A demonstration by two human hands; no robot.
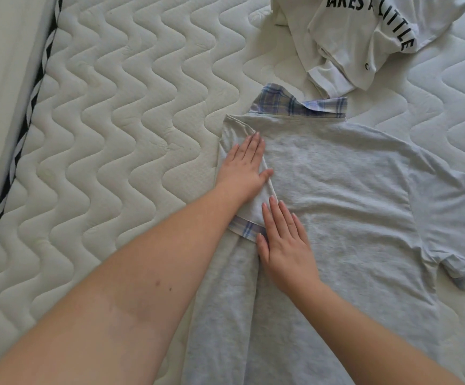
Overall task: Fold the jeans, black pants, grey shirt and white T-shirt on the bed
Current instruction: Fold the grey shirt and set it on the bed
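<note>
Grey shirt lies flat at centre-right of the frame on the quilted mattress, plaid collar at top, its left sleeve folded inward; its bottom hem runs off the lower edge and its right sleeve is cut by the right edge. Left hand lies flat, fingers straight and together, pressing the folded sleeve; right hand lies flat just below it, fingers slightly spread, pressing the fold line, neither hand gripping. White T-shirt is crumpled at upper right, partly out of frame, black lettering only partly readable; jeans and black pants not in view.
</note>
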